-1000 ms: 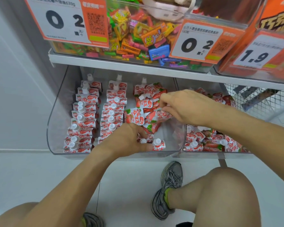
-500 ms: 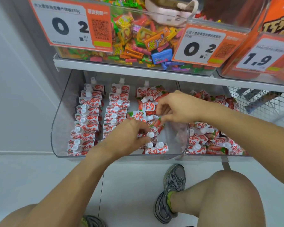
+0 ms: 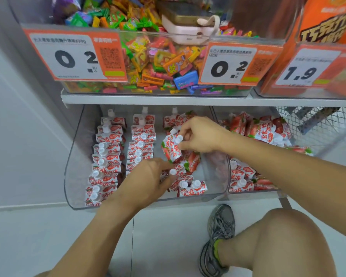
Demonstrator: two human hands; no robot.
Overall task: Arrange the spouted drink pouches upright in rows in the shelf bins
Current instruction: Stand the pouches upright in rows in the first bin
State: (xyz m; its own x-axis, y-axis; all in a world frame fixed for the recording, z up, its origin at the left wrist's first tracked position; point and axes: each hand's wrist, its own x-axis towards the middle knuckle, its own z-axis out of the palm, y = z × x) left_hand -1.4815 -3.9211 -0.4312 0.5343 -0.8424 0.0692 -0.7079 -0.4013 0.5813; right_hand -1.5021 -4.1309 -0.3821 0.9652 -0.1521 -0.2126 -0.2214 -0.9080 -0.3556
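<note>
Red-and-white spouted drink pouches with white caps fill a clear shelf bin (image 3: 72, 176). Two neat upright rows (image 3: 106, 156) stand at its left and middle. The third row at the right is a loose jumble (image 3: 188, 164). My right hand (image 3: 200, 136) pinches one pouch (image 3: 171, 149) by its capped spout, lifted and tilted above that jumble. My left hand (image 3: 150, 180) reaches in low at the bin's front, its fingertips pinching a pouch cap (image 3: 172, 172).
A second clear bin (image 3: 248, 186) to the right holds more pouches in disorder. Above, a shelf (image 3: 148, 99) carries candy bins with orange price tags. A wire basket (image 3: 308, 124) is at far right. My knee and shoe are below on the tiled floor.
My right hand has lifted one pouch up out of the jumble by its spout. My left hand has stayed low at the front pouches. The camera moved closer.
</note>
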